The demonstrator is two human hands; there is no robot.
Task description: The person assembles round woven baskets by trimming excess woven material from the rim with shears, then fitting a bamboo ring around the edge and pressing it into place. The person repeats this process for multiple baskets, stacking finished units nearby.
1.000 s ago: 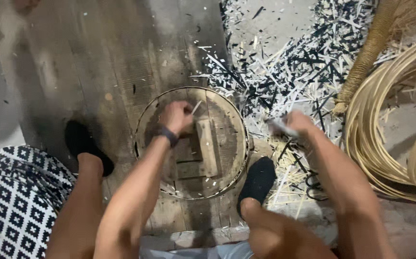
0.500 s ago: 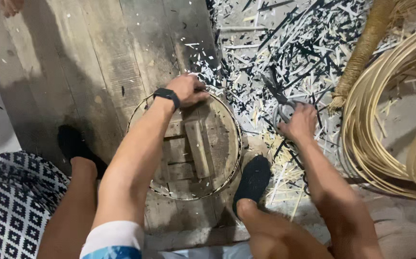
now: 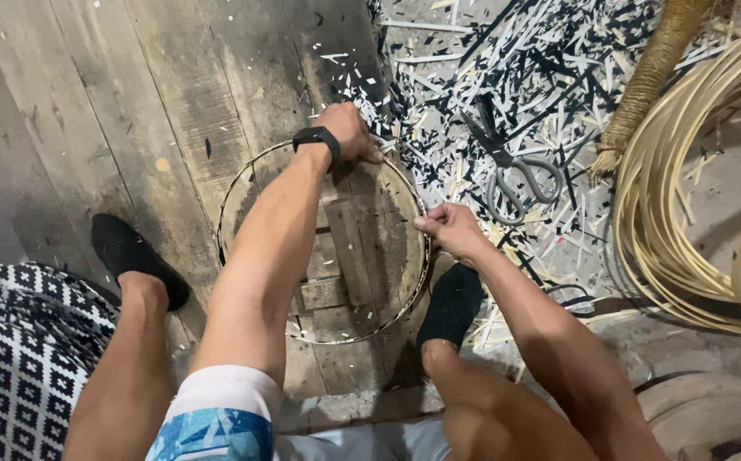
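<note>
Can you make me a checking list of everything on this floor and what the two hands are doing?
Surface: worn wooden floor.
Job's things: thin round hoop lying over a round wooden form.
Clutter: black and white strip cuttings; scissors lying apart from both hands.
Grippers: left hand grips the hoop's far edge; right hand pinches its right edge.
Cables: nothing seen.
Surroundings: coiled cane strips, rope-wrapped post, patterned cloth.

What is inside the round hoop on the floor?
Inside the hoop lies a round wooden board with nailed wooden slats. The left arm covers its left part, so what lies there cannot be seen. Both hands, left and right, grip the rim.
</note>
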